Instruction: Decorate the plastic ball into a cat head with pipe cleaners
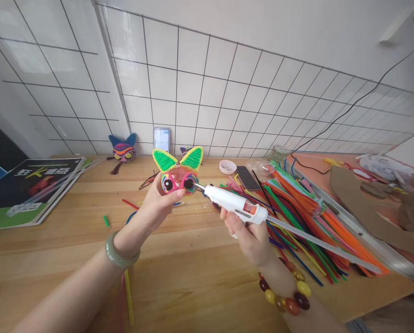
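My left hand point(155, 204) is closed around a small pipe-cleaner animal mask point(178, 172) with green ears, pink face and black eyes, held up above the wooden table point(71, 240). My right hand point(249, 237) grips a white hot glue gun point(235, 205). A clear glue stick pokes out of its back toward the right. The gun's metal nozzle touches the right side of the mask near one eye. A green bangle sits on my left wrist and a beaded bracelet on my right.
A big pile of coloured pipe cleaners point(304, 217) lies at the right. Behind are a dark phone point(247, 178), a small pink dish point(228, 166), a glass jar point(279, 152), another pipe-cleaner mask point(123, 151), and books point(30, 187) at left. Cardboard pieces point(373, 203) lie far right.
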Tool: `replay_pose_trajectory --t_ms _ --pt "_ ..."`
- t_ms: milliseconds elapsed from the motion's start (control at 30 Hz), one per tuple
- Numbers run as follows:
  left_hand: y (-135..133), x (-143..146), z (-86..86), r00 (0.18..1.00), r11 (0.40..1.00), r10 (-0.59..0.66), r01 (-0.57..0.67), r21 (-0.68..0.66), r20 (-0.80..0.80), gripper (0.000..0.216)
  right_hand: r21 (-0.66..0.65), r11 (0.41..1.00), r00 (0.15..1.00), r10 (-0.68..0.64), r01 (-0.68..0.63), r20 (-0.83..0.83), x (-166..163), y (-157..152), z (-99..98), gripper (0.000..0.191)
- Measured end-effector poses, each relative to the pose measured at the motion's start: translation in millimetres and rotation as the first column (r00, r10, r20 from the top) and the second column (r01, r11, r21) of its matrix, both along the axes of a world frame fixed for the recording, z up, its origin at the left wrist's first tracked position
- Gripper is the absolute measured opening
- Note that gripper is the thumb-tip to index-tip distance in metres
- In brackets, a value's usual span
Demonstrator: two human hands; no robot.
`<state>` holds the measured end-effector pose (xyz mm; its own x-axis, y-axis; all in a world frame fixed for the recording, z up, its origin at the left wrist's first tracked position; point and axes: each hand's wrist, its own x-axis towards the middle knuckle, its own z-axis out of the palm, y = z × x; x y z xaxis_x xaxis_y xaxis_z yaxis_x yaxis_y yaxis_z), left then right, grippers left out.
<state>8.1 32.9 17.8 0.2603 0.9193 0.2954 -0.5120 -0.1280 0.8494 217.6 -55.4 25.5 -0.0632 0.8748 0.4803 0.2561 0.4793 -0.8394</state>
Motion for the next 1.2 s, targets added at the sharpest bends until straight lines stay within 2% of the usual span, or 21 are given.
replay_pose_trajectory --t_ms 167,433,667,733,767,867,933,967,1000,1067,1133,1200 --pt "1 0 0.1 1.0 1.0 -0.018 0.018 -0.012 0.009 0.055 -0.094 0.993 0.991 0.057 -0.069 -0.123 0 3 -2.3 0.031" --pt "-4 2 1.6 1.0 1.0 -0.026 0.026 -0.012 0.002 0.054 -0.073 0.995 0.989 0.059 -0.069 -0.138 -1 3 -8.2 0.024" --pt "8 -7 -1.7 0.998 0.997 0.024 -0.02 -0.072 0.055 0.05 -0.146 0.949 0.925 0.227 -0.28 -0.304 12 12 -8.8 0.03" --pt "13 -12 -3.1 0.996 0.994 0.057 -0.05 -0.094 0.069 0.05 -0.249 0.896 0.892 0.267 -0.369 -0.365 18 19 -11.4 0.036" --pt "16 -14 -3.9 0.995 0.993 0.076 -0.069 -0.1 0.071 0.051 -0.328 0.848 0.878 0.279 -0.415 -0.39 21 23 -13.6 0.039" --pt "24 -21 -7.8 0.99 0.987 0.127 -0.119 -0.112 0.068 0.051 -0.599 0.624 0.863 0.311 -0.501 -0.398 27 33 -22.1 0.049" --pt "28 -24 -11.2 0.987 0.983 0.149 -0.141 -0.122 0.06 0.052 -0.741 0.483 0.877 0.358 -0.467 -0.319 27 38 -28.4 0.053" --pt "30 -25 -12.8 0.985 0.98 0.162 -0.153 -0.127 0.057 0.052 -0.797 0.439 0.888 0.389 -0.414 -0.247 26 40 -31.5 0.054" --pt "31 -27 -14.0 0.983 0.978 0.173 -0.165 -0.13 0.057 0.053 -0.84 0.413 0.893 0.418 -0.35 -0.166 24 42 -34.8 0.054" --pt "33 -29 -14.2 0.98 0.976 0.187 -0.178 -0.125 0.063 0.051 -0.889 0.402 0.889 0.457 -0.22 -0.014 19 46 -41.1 0.051" --pt "34 -33 -10.2 0.979 0.978 0.189 -0.18 -0.109 0.08 0.047 -0.899 0.422 0.875 0.471 -0.117 0.107 13 47 -46.0 0.045" --pt "33 -38 -1.8 0.974 0.977 0.2 -0.191 -0.091 0.105 0.043 -0.884 0.467 0.864 0.459 -0.038 0.206 8 45 -46.8 0.041"
